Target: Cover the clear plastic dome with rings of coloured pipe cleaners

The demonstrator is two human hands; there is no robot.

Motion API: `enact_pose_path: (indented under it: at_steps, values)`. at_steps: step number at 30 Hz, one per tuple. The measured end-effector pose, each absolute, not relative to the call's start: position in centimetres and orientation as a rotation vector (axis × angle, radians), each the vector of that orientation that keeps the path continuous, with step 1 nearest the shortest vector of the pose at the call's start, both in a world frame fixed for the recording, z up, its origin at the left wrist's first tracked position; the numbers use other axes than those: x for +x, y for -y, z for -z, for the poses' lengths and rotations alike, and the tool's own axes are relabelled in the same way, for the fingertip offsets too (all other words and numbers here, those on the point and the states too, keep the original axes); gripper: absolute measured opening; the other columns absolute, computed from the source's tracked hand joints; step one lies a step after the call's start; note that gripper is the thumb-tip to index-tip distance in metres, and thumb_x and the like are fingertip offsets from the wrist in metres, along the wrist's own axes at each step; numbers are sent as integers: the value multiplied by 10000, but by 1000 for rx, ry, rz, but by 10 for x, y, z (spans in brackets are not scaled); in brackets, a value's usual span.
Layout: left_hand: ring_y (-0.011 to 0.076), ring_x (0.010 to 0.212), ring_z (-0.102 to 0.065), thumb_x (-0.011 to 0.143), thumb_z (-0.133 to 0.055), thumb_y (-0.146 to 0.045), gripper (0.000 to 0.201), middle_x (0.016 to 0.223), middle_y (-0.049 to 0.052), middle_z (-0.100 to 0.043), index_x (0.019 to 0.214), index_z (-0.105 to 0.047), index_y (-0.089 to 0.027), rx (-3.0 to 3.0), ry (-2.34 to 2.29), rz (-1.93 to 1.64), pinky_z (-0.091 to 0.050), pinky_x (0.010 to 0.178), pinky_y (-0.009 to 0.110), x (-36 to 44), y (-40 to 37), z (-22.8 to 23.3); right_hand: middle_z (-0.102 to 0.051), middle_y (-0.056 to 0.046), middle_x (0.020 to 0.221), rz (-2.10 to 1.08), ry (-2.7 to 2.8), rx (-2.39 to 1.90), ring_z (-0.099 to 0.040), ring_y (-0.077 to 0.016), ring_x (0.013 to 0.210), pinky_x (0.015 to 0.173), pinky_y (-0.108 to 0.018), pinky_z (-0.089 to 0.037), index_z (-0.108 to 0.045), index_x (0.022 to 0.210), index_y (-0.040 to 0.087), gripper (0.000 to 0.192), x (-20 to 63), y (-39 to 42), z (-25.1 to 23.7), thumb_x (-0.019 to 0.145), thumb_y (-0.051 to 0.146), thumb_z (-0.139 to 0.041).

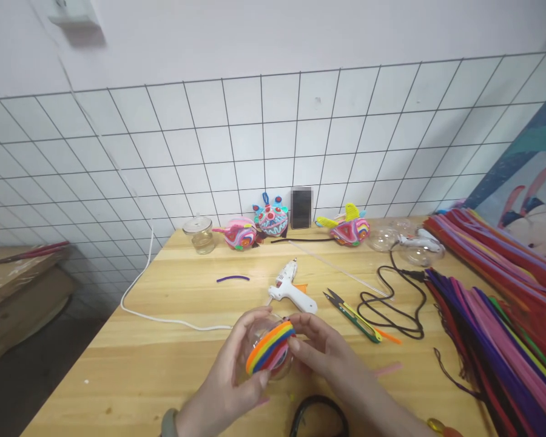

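Between my two hands is a clear plastic ball (pixel 273 350), partly covered with curved rows of orange, yellow, blue and pink pipe cleaners. My left hand (pixel 237 367) wraps round its left side, thumb at the lower edge of the rows. On the other side my right hand (pixel 321 349) is closed at the ends of the rows, its thumb and fingers pressed against them. A white glue gun (pixel 291 290) lies just beyond the ball. Thread snips (pixel 352 315) with a green and yellow handle lie to its right, beside a short orange pipe cleaner (pixel 389 335).
Bundles of coloured pipe cleaners (pixel 500 340) fill the right side. A black cord (pixel 391 303) coils near clear plastic balls (pixel 382 238). Along the wall stand a lidded glass cup (pixel 201 235), a decorated pink fish (pixel 240 234), a blue-pink figure (pixel 272 220) and a winged fish (pixel 349 230).
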State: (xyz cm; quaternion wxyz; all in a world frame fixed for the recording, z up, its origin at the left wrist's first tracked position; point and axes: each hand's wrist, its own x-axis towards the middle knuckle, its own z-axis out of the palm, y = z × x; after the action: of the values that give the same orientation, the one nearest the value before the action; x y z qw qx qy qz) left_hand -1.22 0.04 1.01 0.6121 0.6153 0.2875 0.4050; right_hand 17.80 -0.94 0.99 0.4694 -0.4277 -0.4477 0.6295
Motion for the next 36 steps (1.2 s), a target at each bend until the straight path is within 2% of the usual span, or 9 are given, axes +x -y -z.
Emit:
enact_pose_path:
  at_steps: [6, 16, 23, 26, 30, 36]
  values:
    - [331, 1337, -404, 792, -659, -503, 633, 1426, 128, -460, 1325, -399, -283, 1356, -650, -923, -369, 1068, 441, -11, 0, -11, -679, 12, 800, -1655, 1098, -908, -556, -65, 522, 513, -197, -424, -672, 1036, 225, 323, 177, 8, -7, 801, 442, -718]
    - [325, 1269, -484, 801, -667, -455, 601, 1403, 132, -496, 1315, -426, -259, 1288, -582, -963, -391, 1044, 429, -7, -1, -7, -698, 31, 687, -1703, 1030, -1006, -607, -67, 476, 486, -170, -471, -638, 1066, 230, 456, 174, 10, -12, 738, 528, -742]
    - [301, 1263, -481, 809, -647, -482, 585, 1392, 116, -494, 1307, -417, -280, 1266, -608, -918, -386, 1044, 418, -7, -1, -8, -721, 20, 764, -1680, 980, -1003, -632, -90, 540, 479, -176, -467, -577, 1055, 230, 422, 173, 10, -7, 762, 490, -732]
    - [292, 1256, -481, 804, -655, -480, 591, 1385, 104, -491, 1311, -421, -287, 1257, -586, -896, -375, 1050, 413, -7, -1, -9, -698, 32, 686, -1683, 978, -1011, -634, -111, 520, 476, -195, -465, -552, 1040, 227, 463, 175, 8, -8, 733, 515, -743]
    - [282, 1242, -488, 794, -670, -477, 583, 1332, 88, -527, 1301, -455, -287, 1243, -533, -888, -373, 1044, 398, -6, -3, -10, -659, 55, 597, -1652, 973, -1116, -559, -86, 417, 426, -187, -436, -538, 1052, 215, 557, 176, 9, -15, 679, 566, -756]
    - [305, 1270, -466, 814, -611, -538, 548, 1367, 94, -515, 1281, -491, -276, 1175, -531, -883, -371, 1040, 424, -8, -7, -5, -681, 37, 659, -1613, 981, -1187, -586, -101, 488, 465, -197, -460, -563, 1073, 229, 450, 176, 12, -18, 745, 491, -724]
